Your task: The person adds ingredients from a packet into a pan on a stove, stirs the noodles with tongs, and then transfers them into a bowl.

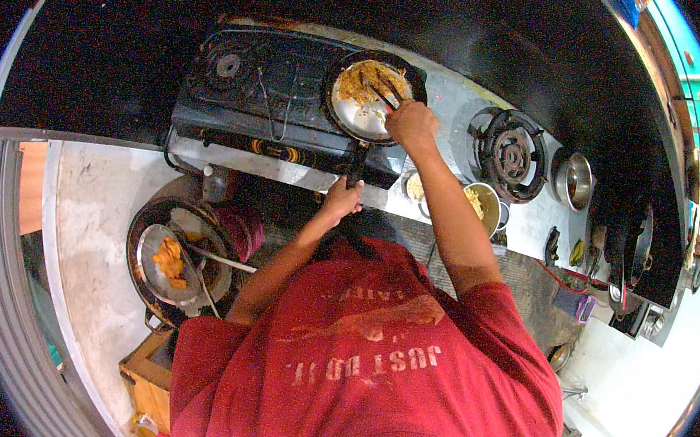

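A frying pan sits over the right side of a black gas stove. Fried noodles cover the far part of its pan floor, and the near part shows bare shiny metal. My left hand grips the end of the black pan handle, which points towards me. My right hand, at the pan's right rim, holds dark tongs. The tips of the tongs are in among the noodles.
Right of the stove are a cast-iron burner ring, a metal bowl and a pot with pale noodles. Low at left, a strainer with orange fried pieces rests over a large wok. A wire stand lies on the stove.
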Available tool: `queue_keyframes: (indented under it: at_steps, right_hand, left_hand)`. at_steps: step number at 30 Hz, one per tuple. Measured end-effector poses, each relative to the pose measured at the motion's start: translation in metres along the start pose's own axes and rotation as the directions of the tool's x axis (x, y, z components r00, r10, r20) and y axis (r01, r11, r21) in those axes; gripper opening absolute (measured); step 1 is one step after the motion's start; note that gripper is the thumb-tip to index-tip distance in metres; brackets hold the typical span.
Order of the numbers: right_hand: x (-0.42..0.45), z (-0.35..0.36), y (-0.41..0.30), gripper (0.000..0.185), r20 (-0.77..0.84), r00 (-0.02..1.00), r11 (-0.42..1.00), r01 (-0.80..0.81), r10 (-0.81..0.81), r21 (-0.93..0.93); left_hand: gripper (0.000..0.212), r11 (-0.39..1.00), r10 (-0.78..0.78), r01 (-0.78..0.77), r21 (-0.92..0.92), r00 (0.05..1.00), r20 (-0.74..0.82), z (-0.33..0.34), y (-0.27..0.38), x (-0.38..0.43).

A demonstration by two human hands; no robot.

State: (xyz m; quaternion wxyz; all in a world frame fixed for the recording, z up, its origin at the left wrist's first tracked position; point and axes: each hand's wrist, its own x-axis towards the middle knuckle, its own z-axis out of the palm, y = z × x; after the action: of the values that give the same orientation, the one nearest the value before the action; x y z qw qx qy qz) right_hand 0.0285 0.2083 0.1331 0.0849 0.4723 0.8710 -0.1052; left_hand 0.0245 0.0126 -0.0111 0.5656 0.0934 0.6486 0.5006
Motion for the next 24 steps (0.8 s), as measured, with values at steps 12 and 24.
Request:
queue_keyframes:
  at_steps: [12,24]
  right_hand:
    - [0.009,0.022,0.065,0.045,0.447,0.893,0.663,-0.365,0.051,0.653]
    - [-0.034,-0.037,0.053,0.053,0.049,0.994,0.994,-0.096,0.099,-0.060]
  left_hand:
    - [0.023,0.974,-0.125,0.143,-0.174,0.986,0.110,-0.013,-0.004,0.002]
    - [0.008,0.970,-0.106,0.122,-0.209,0.991,0.086,-0.010,-0.005,0.000]
